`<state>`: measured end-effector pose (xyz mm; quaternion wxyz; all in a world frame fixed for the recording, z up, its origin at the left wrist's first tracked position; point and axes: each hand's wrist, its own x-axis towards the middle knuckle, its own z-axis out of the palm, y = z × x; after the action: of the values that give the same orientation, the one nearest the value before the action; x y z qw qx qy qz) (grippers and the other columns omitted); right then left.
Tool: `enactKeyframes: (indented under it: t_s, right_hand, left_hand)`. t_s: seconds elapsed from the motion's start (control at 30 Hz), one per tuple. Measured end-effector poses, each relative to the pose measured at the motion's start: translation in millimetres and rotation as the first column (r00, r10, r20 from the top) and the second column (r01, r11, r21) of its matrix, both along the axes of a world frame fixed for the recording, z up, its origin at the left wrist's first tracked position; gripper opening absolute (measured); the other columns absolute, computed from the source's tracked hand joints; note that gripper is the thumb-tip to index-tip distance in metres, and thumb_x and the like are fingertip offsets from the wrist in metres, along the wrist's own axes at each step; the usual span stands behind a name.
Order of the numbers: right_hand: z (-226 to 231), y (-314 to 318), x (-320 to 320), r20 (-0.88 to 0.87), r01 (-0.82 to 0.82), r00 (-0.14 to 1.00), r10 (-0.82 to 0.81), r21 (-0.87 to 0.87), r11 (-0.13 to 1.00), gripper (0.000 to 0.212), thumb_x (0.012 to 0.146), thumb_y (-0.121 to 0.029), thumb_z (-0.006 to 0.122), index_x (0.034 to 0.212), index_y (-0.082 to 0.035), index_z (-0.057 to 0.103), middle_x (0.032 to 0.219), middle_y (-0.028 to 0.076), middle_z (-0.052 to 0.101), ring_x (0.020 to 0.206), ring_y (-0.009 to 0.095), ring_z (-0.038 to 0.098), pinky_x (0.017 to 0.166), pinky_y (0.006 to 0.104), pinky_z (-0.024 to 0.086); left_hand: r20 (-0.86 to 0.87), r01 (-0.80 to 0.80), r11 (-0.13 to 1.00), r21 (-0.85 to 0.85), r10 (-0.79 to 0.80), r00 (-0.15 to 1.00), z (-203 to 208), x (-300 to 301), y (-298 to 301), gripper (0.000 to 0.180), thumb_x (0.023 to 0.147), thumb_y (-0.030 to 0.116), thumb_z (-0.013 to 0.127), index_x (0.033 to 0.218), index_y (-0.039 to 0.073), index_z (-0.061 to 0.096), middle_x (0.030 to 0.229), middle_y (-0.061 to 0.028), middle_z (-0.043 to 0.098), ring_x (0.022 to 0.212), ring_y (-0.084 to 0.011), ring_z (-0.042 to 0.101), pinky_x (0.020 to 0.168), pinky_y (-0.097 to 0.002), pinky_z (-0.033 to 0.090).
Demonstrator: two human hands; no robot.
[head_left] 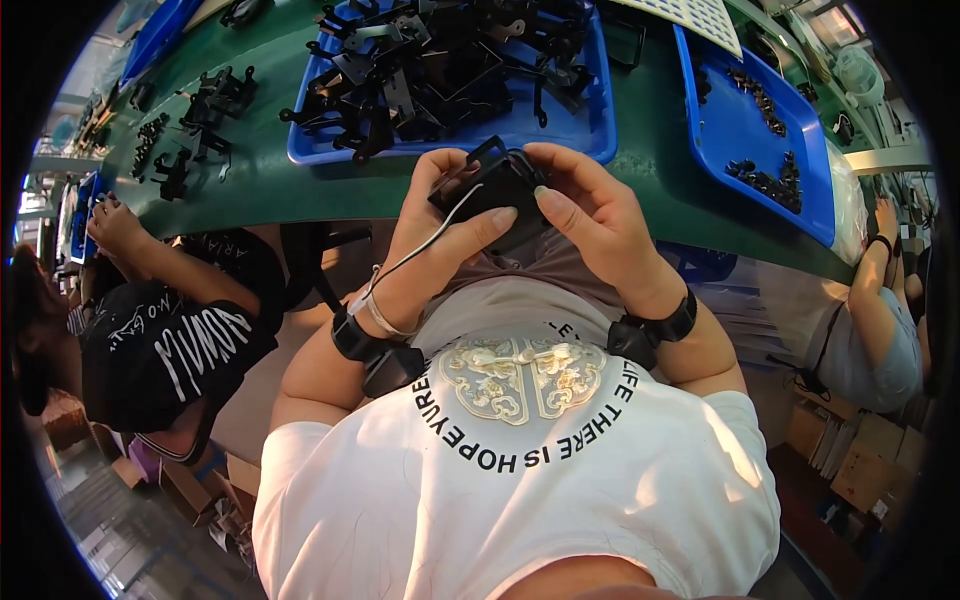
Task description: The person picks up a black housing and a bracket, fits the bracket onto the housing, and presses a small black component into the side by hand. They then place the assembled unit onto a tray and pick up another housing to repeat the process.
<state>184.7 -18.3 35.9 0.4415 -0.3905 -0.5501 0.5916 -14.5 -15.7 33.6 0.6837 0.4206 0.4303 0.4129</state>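
Observation:
Both my hands are raised in front of my body at the near edge of the table. Between them is a black part with a thin rectangular frame (490,165), whose exact kind I cannot make out. My left hand (447,215) grips its left side, thumb lying across the front. On the other side, my right hand (597,212) pinches the right edge between thumb and fingers. A white cord (440,230) runs from a strap on my left wrist up across that hand. Just beyond my hands, a heap of black metal brackets (420,80) fills a blue tray (606,100).
On the green table (265,190), several black brackets (212,110) and small black pieces (148,143) lie left. A second blue tray (740,140) at right holds small black parts (768,182). A white perforated panel (690,18) lies behind. Co-workers sit at left (175,330) and right (865,340).

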Motion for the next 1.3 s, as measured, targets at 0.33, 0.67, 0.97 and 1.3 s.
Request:
enactKeyframes:
  t_s: [0.33, 0.67, 0.97, 1.3]
  right_hand:
    - [5, -5, 11, -0.103, -0.063, 0.993, 0.062, -0.011, 0.998, 0.052, 0.085, -0.010, 0.062, 0.130, 0.001, 0.041, 0.112, 0.007, 0.056, 0.104, 0.013, 0.052, 0.091, 0.0255, 0.042]
    - [10, -4, 10, -0.097, -0.269, 0.963, 0.253, -0.242, 0.932, 0.055, 0.079, -0.008, 0.066, 0.128, 0.000, 0.042, 0.103, 0.007, 0.059, 0.097, 0.012, 0.056, 0.088, 0.0253, 0.044]
    - [8, -1, 9, -0.085, -0.356, 0.934, 0.346, -0.163, 0.920, 0.059, 0.077, -0.016, 0.070, 0.127, -0.001, 0.044, 0.108, 0.008, 0.057, 0.100, 0.014, 0.055, 0.088, 0.0269, 0.044]
    - [26, -10, 6, 0.600, -0.291, 0.790, -0.127, 0.550, 0.783, 0.052, 0.081, -0.030, 0.066, 0.119, 0.001, 0.052, 0.131, 0.019, 0.044, 0.120, 0.035, 0.040, 0.099, 0.0404, 0.032]
  left_hand:
    - [0.166, 0.210, 0.953, 0.217, -0.248, 0.955, -6, 6, -6, 0.094, 0.059, 0.005, 0.083, 0.134, 0.009, 0.026, 0.120, -0.0112, 0.045, 0.114, -0.0192, 0.046, 0.087, -0.0328, 0.047]
    - [-0.375, 0.431, 0.517, 0.739, -0.215, 0.902, -11, -4, -3, 0.089, 0.049, 0.006, 0.086, 0.123, 0.009, 0.036, 0.121, -0.0177, 0.045, 0.110, -0.0323, 0.049, 0.089, -0.0385, 0.045]
    - [-0.438, 0.414, 0.383, 0.826, -0.027, 0.899, -2, -9, -4, 0.078, 0.047, 0.012, 0.086, 0.112, 0.007, 0.043, 0.110, -0.0169, 0.052, 0.103, -0.0341, 0.052, 0.097, -0.0457, 0.041]
    - [-0.428, 0.373, 0.345, 0.861, 0.097, 0.898, -3, -6, 3, 0.070, 0.055, 0.013, 0.084, 0.111, 0.004, 0.043, 0.111, -0.0201, 0.050, 0.101, -0.0335, 0.054, 0.097, -0.0491, 0.041]
